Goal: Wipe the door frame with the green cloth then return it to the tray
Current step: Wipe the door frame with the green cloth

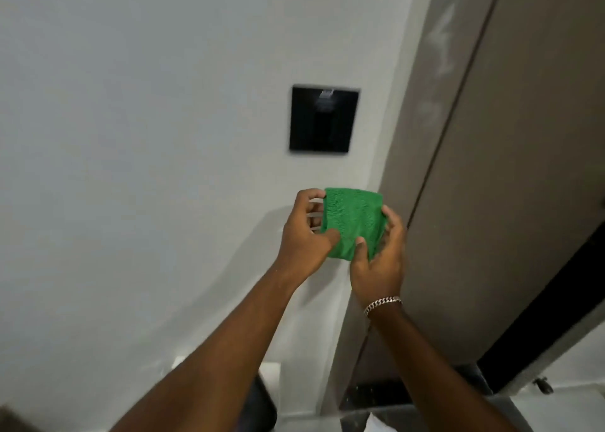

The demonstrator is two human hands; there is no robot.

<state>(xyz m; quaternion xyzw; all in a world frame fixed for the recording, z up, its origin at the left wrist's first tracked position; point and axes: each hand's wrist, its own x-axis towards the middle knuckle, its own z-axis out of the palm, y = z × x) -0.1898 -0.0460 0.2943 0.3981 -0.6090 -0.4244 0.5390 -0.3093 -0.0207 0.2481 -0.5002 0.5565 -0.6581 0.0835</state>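
A folded green cloth (352,220) is held up in front of me between both hands. My left hand (306,235) grips its left edge, thumb on the front and fingers behind. My right hand (379,261) grips its lower right part; a silver chain bracelet sits on that wrist. The cloth is just left of the grey-brown door frame (422,130), which runs up the right half of the view and carries pale smears near the top. I cannot tell whether the cloth touches the frame. The tray is not visible.
A black square wall panel (323,119) is mounted on the white wall (131,136) above the cloth. The brown door (523,169) fills the right side, with a dark gap (556,307) at its lower right. A dark object (258,402) sits low beside my left forearm.
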